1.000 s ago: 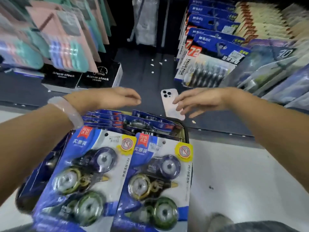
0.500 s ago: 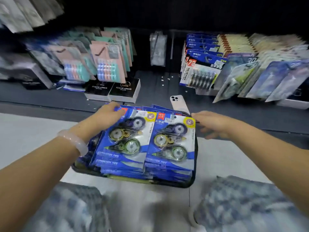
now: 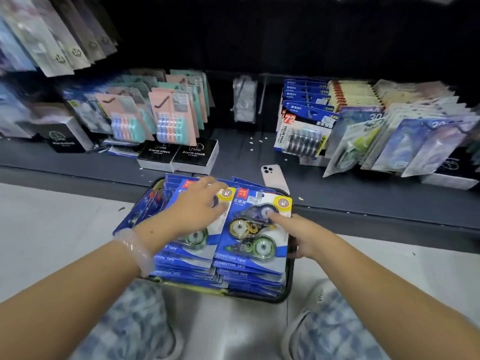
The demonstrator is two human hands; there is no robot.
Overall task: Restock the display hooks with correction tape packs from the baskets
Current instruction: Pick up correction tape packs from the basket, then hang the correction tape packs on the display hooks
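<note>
Blue correction tape packs [image 3: 253, 229]; black basket [image 3: 287, 281]; white phone [image 3: 275, 178].

correction tape packs [image 3: 253, 229]: glossy printed card showing under clear plastic blisters. basket [image 3: 287, 289]: dark, smooth-looking rim showing at its near right corner. phone [image 3: 275, 178]: pale, smooth back catching light. bracelet [image 3: 136, 252]: translucent, glossy. floor [image 3: 52, 229]: pale, smooth.

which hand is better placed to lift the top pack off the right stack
Right, probably. The right hand already touches the right stack's top pack at its edge, while the left hand lies flat on the left stack.
</note>
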